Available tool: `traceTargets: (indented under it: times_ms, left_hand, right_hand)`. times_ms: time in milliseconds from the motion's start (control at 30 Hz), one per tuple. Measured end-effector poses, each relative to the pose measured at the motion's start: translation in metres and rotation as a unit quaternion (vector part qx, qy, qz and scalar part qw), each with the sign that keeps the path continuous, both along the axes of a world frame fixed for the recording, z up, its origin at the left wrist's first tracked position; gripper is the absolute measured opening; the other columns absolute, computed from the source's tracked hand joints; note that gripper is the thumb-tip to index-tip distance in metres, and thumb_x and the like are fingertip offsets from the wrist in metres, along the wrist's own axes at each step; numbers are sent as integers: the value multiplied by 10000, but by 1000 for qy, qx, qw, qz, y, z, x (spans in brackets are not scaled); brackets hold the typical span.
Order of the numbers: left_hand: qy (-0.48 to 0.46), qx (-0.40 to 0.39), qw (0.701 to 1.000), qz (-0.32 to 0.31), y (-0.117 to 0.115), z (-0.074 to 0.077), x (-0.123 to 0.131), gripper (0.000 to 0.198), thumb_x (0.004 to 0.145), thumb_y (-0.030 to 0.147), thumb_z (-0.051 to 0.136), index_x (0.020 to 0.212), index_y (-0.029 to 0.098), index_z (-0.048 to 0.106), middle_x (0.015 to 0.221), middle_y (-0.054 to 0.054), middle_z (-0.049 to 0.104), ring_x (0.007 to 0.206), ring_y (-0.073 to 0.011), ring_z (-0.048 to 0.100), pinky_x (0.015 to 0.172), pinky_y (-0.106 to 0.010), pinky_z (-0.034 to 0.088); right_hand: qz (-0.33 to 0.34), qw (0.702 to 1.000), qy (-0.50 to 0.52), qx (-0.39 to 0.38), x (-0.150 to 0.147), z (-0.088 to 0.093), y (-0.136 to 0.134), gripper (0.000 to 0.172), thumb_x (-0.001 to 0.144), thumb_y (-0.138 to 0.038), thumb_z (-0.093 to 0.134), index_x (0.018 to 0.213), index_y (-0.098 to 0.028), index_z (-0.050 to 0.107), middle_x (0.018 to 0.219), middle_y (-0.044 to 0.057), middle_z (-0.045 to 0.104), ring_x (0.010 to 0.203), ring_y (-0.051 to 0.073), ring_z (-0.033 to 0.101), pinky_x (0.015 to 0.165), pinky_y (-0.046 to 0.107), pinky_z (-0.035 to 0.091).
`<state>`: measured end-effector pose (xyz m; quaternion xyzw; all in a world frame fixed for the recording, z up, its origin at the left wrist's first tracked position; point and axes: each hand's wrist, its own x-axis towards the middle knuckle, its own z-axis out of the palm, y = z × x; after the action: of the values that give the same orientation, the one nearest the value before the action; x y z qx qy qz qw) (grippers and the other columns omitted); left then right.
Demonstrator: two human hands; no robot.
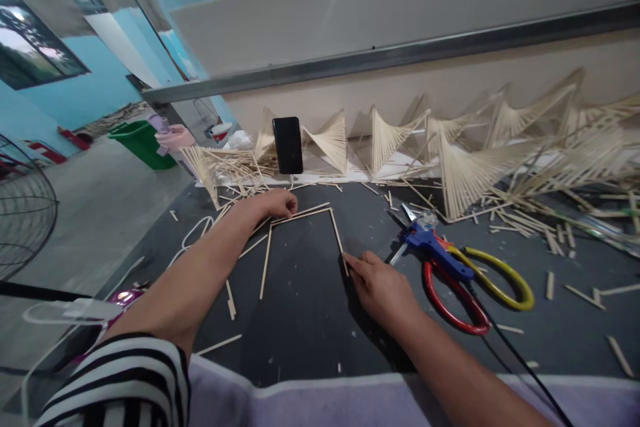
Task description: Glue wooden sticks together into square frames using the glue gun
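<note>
Thin wooden sticks form three sides of a frame on the dark table. Along its far side runs a crossing stick [311, 213], with the left stick [266, 263] and the right stick [338, 232] leading toward me. My left hand [281, 203] is closed at the far left corner, around the end of a stick lying along the far side; its fingertips are partly hidden. Pinched at its near end, the right stick is between the fingers of my right hand [374, 285]. Right of that hand lie a blue glue gun [436, 250] and cutters with red and yellow handles [500, 277].
Twisted stick models [333, 143] line the back of the table [300, 333], among loose sticks [525, 223]. A black phone [287, 145] stands upright there. A white cable [193, 233] lies on the left. A green bin [143, 143] and a fan [25, 207] are beyond.
</note>
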<state>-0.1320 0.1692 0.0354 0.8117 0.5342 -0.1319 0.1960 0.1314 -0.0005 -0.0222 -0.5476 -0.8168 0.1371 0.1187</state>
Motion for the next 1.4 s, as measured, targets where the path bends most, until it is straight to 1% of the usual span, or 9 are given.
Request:
traceTargets:
  times_ms: [233,400,633,867,1200,1400]
  left_hand:
    - [3,9,1000,-16,-2,0,0,175,614,162,611,777,164,672,707,17,658,651,-110,548,568,-194,347]
    - [-3,11,1000,-26,-2,-2,-2,206,609,175,595,801,168,669,721,20,663,669,-114,557,584,-194,359]
    - [-23,8,1000,-9,-4,-3,-3,205,605,190,567,788,175,658,685,32,651,661,-113,553,573,-188,358]
    - [-39,0,999,-9,-3,-3,-5,197,609,189,550,777,168,650,683,26,646,665,-117,556,589,-193,370]
    - [-69,-5,998,-13,-2,-6,-5,191,614,205,566,783,170,648,682,30,639,668,-114,551,601,-191,373]
    - [-78,-15,997,-17,-1,-8,-6,193,610,200,572,783,168,651,696,31,645,672,-114,556,611,-192,378]
  right_hand:
    - [5,1000,10,7,0,-1,0,354,909,-249,356,1218,-294,521,891,13,565,723,115,566,539,228,304]
    - [0,1000,10,5,0,-1,0,359,913,-263,349,1229,-306,513,886,12,564,708,116,569,541,236,312]
    - [-2,1000,15,6,0,-1,1,351,912,-270,350,1218,-315,516,901,12,568,717,120,571,553,232,322]
    - [-3,1000,3,-5,-1,0,1,360,913,-267,342,1228,-306,512,919,21,568,735,122,571,568,232,338]
    - [-7,1000,12,7,-1,0,0,362,912,-275,346,1233,-315,508,907,11,569,724,125,580,560,233,335]
    - [-2,1000,6,-5,0,2,0,372,911,-266,339,1239,-309,508,909,17,564,741,120,577,567,229,343]
